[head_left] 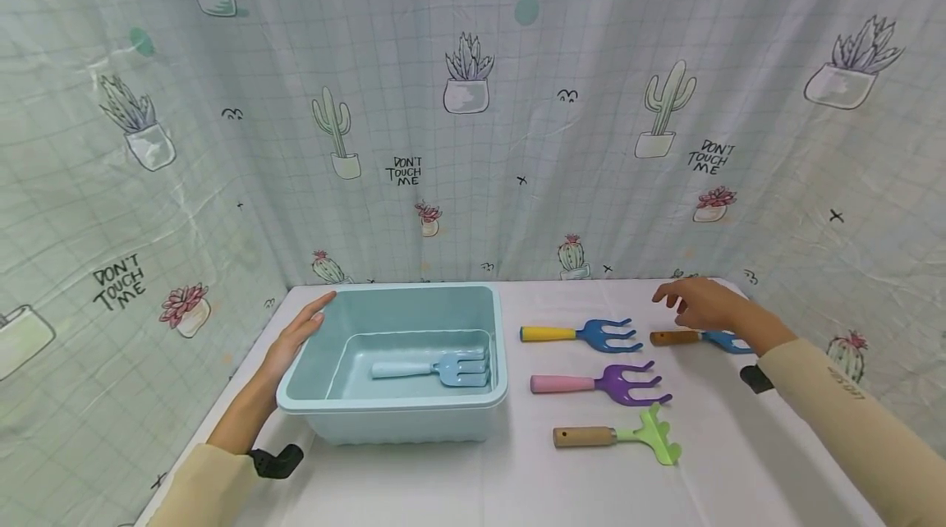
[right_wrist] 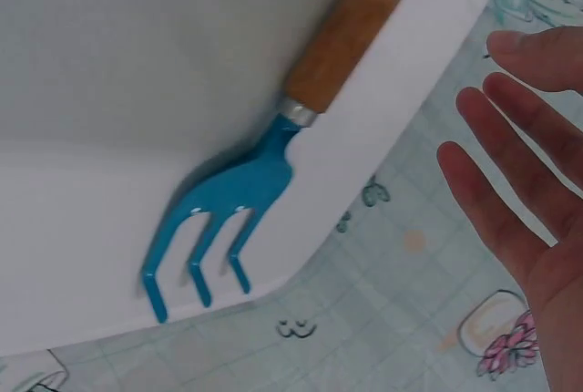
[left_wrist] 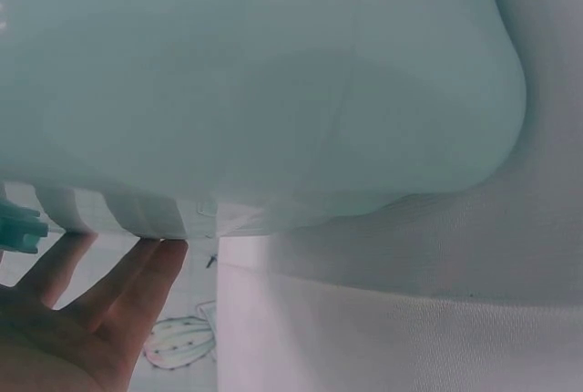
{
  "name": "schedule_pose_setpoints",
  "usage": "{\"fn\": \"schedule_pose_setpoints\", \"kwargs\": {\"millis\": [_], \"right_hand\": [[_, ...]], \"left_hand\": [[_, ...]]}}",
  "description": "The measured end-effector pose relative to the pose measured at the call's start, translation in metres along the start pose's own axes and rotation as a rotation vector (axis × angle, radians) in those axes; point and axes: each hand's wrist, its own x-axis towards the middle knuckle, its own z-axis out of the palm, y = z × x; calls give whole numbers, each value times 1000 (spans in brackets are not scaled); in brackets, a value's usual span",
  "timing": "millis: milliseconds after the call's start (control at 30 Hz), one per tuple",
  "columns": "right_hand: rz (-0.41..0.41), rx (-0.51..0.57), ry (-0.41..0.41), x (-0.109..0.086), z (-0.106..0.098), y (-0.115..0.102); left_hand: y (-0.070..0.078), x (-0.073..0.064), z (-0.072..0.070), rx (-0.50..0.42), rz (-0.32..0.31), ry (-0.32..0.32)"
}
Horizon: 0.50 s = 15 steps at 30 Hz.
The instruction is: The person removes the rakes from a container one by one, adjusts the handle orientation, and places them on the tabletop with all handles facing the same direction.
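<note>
A light-blue plastic tub (head_left: 392, 426) stands left of centre, with a pale-blue hand fork (head_left: 436, 368) lying inside. My left hand (head_left: 291, 342) rests along the tub's left rim; its extended fingers (left_wrist: 137, 296) touch the tub wall in the left wrist view. My right hand (head_left: 698, 304) hovers over a blue hand fork with a brown wooden handle (head_left: 674, 337), fingers spread and nothing held. In the right wrist view that whole fork (right_wrist: 264, 155) shows flat on the white surface, apart from the fingers, and its tines number three.
Between tub and right hand lie a yellow-handled blue hand fork (head_left: 547, 334), a pink-handled purple hand fork (head_left: 563, 383) and a wooden-handled green rake (head_left: 584, 437). A patterned cloth curtain (head_left: 517, 141) encloses the white table (head_left: 414, 486) at the back and sides.
</note>
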Motion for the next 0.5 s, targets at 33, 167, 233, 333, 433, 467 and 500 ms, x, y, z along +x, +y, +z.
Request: {"fn": "schedule_pose_setpoints", "kwargs": {"millis": [33,167,233,333,433,467,500], "right_hand": [[-8,-3,4,1,-2,-3],[-26,14,11,6,-13,-19],[-45,18,16,8,-17,-26],[-75,22,25,12,-24,-36],[-101,23,28,15,-30,-45],[-106,18,28,17,-33,-48],[-111,15,27,18,-36,-52]], "left_hand": [[0,0,0,-1,0,0],[0,0,0,3,3,-2],[0,-1,0,-1,6,-2],[0,-1,1,-2,11,-4],[0,-1,1,-3,17,-4],[0,0,1,-2,16,-3],[0,0,2,-1,17,-5]]}}
